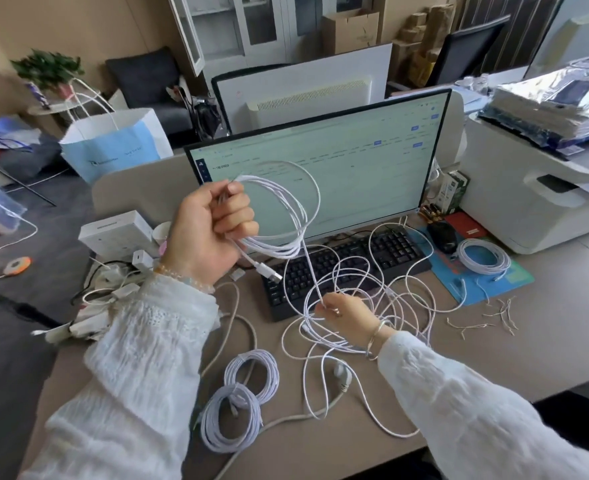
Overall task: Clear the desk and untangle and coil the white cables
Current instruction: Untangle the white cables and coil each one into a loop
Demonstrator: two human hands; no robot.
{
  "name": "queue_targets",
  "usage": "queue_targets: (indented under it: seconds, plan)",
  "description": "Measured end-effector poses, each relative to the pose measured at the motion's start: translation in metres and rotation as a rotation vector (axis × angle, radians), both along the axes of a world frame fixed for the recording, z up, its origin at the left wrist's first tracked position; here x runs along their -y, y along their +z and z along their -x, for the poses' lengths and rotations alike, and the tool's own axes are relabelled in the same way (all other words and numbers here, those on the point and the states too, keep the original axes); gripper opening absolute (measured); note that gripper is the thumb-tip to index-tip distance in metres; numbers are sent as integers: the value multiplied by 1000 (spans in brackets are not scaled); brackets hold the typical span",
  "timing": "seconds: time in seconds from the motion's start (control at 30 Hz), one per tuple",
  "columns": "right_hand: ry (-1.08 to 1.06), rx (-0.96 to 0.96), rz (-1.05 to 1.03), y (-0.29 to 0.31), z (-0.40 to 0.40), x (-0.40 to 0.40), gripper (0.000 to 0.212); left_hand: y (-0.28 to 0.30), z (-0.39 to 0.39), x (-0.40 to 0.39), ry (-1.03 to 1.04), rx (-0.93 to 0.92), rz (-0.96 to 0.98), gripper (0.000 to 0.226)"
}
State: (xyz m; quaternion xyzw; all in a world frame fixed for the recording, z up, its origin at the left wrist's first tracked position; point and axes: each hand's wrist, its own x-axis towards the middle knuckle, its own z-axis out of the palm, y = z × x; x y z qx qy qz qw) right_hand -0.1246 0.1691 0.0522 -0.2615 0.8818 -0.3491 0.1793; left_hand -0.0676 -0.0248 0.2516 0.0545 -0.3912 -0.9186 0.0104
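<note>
Cluttered office space stretched behind a beige desk [545, 306], where a lit monitor [320, 174] stood behind a black keyboard [348, 265]. Raised above the desk's left side, the left hand [210, 233] had its fingers curled tight round a partly wound coil [286, 216] of white cable, a plug end hanging below the fist. A strand ran down from that coil to the right hand [345, 313], whose fingertips pinched it above the tangled white cables [372, 306] sprawled over the desk and the keyboard's near edge. Two finished coils [241, 403] lay near the front edge, and another coil [483, 254] rested on a blue mat [514, 282] at right, near a white printer [528, 202].
</note>
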Motion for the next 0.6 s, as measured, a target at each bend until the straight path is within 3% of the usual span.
queue_targets:
  seconds: [0.1, 0.23, 0.37, 0.47, 0.6]
  plan:
    - [-35, -46, -182, -25, 11, -6, 23, 13, -20, 22, 32, -42, 52, 17]
    - [-130, -26, -224, -26, 31, -31, 20, 8, -36, 42, 53, 2, 97, 22]
    - [-229, -25, 47, 23, 37, -40, 33, -14, -35, 32, 85, 105, 118, 20]
    - [-206, 106, 439, 67, 30, -38, 28, -28, -27, 14, 64, 164, 174, 18]
    - [-142, 51, 664, 119, 23, -44, 22, -40, -14, -17, -14, 250, 236, 23]
